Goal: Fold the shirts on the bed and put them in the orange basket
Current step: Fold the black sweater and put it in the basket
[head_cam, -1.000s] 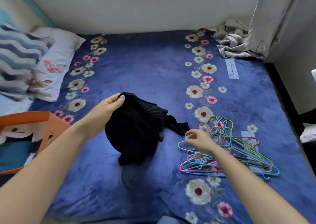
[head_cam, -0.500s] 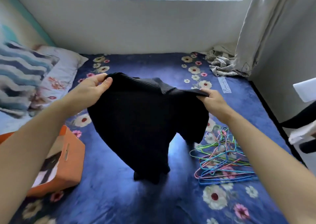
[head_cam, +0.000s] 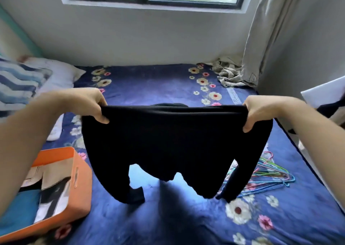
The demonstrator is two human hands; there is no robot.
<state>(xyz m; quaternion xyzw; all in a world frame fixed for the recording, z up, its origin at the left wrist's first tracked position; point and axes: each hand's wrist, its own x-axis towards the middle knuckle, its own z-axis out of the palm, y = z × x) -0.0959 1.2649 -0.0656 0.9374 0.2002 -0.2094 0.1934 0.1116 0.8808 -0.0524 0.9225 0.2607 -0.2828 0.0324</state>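
A black long-sleeved shirt (head_cam: 173, 144) hangs spread out in the air above the blue flowered bed (head_cam: 153, 84). My left hand (head_cam: 89, 104) grips its upper left corner and my right hand (head_cam: 261, 112) grips its upper right corner, thumbs in front. Both sleeves dangle down, and their ends touch the bedcover. The orange basket (head_cam: 78, 177) stands on the bed at the lower left, below my left forearm, with folded clothes in blue, white and black inside.
A heap of coloured wire hangers (head_cam: 268, 177) lies on the bed at the right. Pillows (head_cam: 37, 80) lie at the far left, crumpled grey cloth (head_cam: 229, 74) and a curtain (head_cam: 265, 31) in the far right corner. A wall with a window runs behind.
My right hand left the hangers and took hold of the shirt. Both hands lifted it off the bed and pulled it wide apart. The view tilted up toward the window.
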